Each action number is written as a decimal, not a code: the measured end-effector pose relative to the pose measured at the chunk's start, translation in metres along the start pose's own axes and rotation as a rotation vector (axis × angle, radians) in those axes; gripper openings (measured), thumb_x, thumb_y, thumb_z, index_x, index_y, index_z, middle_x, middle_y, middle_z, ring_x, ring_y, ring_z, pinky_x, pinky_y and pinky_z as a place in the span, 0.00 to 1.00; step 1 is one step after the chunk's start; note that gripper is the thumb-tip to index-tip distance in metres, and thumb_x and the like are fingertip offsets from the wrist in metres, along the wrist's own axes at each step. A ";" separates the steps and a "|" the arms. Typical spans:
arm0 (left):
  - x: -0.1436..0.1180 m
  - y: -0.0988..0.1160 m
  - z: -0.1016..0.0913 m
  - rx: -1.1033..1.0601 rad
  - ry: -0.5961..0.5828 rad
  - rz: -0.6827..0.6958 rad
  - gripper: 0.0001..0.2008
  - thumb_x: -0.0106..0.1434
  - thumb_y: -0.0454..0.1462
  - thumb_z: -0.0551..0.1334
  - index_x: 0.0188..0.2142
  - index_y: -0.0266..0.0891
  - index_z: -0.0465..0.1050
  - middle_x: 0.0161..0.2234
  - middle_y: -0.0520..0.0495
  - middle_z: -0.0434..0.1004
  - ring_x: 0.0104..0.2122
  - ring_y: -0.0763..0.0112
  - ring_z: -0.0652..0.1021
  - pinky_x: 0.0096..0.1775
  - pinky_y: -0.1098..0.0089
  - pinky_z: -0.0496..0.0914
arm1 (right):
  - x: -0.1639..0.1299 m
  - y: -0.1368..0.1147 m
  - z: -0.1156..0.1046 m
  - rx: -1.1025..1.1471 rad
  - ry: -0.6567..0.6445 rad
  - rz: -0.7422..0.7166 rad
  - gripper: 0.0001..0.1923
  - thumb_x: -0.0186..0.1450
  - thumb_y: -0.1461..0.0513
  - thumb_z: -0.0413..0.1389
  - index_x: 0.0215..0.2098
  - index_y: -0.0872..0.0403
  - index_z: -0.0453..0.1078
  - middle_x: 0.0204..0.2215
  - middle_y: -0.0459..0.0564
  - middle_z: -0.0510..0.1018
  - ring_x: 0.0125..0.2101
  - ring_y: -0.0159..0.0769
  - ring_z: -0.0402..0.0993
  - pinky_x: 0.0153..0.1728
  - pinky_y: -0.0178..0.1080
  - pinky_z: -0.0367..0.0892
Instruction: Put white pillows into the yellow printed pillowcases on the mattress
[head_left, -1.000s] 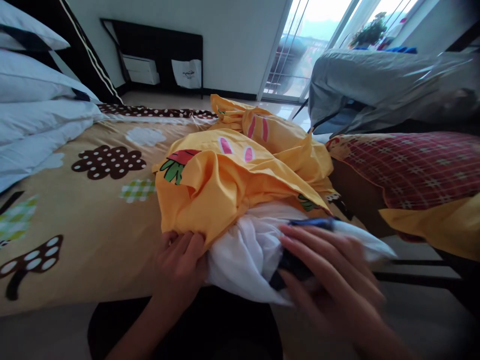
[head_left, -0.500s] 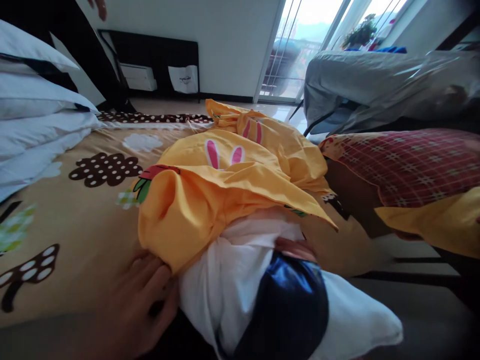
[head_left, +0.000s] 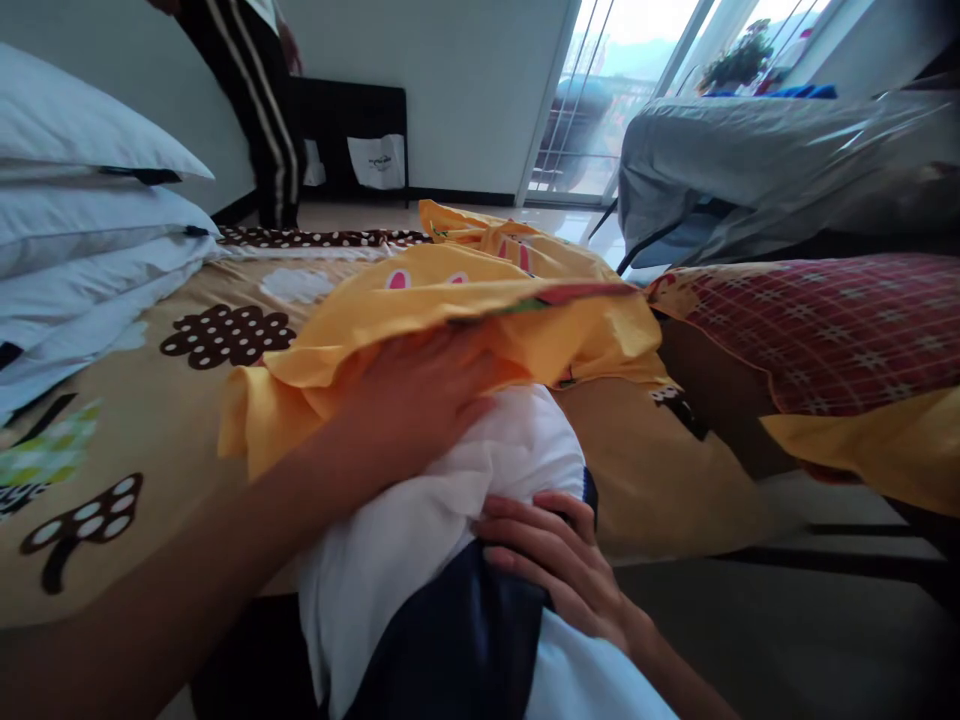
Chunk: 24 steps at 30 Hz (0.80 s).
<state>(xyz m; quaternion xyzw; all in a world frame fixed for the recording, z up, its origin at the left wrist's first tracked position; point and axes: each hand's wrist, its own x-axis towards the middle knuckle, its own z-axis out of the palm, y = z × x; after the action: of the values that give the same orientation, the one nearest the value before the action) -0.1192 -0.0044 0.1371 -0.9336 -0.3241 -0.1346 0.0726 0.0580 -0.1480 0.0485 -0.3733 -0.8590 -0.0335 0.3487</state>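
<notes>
White-and-navy pillow lies half inside the rumpled yellow bunny-print pillowcase.

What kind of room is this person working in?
Most likely a bedroom: a bed with a patterned sheet, stacked white pillows, and a yellow pillowcase over a pillow.

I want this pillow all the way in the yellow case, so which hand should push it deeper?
Probably the right hand: it grips the white pillow at its outer end, behind the bulk. The left hand reaches under the yellow pillowcase opening, holding it up.
</notes>
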 end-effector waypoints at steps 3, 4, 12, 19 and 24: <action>0.001 -0.011 0.003 0.078 -0.082 -0.240 0.21 0.70 0.46 0.51 0.56 0.38 0.66 0.54 0.36 0.71 0.52 0.47 0.73 0.53 0.42 0.61 | 0.002 0.001 -0.004 0.059 0.057 -0.043 0.25 0.65 0.64 0.46 0.61 0.53 0.63 0.50 0.53 0.78 0.55 0.43 0.72 0.55 0.49 0.64; -0.001 -0.012 0.003 0.112 -0.085 -0.278 0.21 0.69 0.47 0.53 0.54 0.36 0.67 0.50 0.35 0.73 0.48 0.48 0.75 0.52 0.42 0.61 | 0.003 0.001 -0.004 0.060 0.078 -0.040 0.24 0.66 0.65 0.46 0.60 0.54 0.64 0.50 0.53 0.79 0.55 0.42 0.72 0.56 0.48 0.63; -0.008 0.003 -0.006 0.134 -0.122 0.006 0.08 0.63 0.36 0.56 0.42 0.38 0.70 0.41 0.41 0.74 0.41 0.54 0.75 0.40 0.58 0.70 | 0.007 0.000 0.000 0.010 0.115 -0.109 0.18 0.69 0.66 0.47 0.55 0.56 0.67 0.48 0.52 0.80 0.57 0.35 0.69 0.59 0.43 0.60; -0.007 -0.002 0.002 0.173 -0.225 -0.108 0.11 0.60 0.29 0.55 0.41 0.37 0.71 0.40 0.41 0.75 0.40 0.53 0.77 0.34 0.61 0.70 | -0.004 0.000 -0.021 -0.022 -0.103 -0.110 0.21 0.73 0.60 0.41 0.61 0.54 0.61 0.54 0.53 0.75 0.62 0.36 0.62 0.62 0.45 0.57; -0.017 -0.007 0.007 0.074 -0.234 -0.193 0.10 0.67 0.38 0.54 0.36 0.37 0.73 0.33 0.42 0.77 0.34 0.56 0.78 0.31 0.64 0.66 | -0.018 0.018 -0.015 -0.191 0.201 -0.060 0.19 0.68 0.62 0.49 0.56 0.46 0.69 0.56 0.53 0.74 0.60 0.47 0.64 0.59 0.53 0.60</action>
<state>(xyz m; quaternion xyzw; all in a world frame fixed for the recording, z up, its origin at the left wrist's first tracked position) -0.1353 -0.0071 0.1251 -0.9040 -0.4235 -0.0192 0.0554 0.0867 -0.1510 0.0446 -0.3737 -0.8235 -0.1627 0.3946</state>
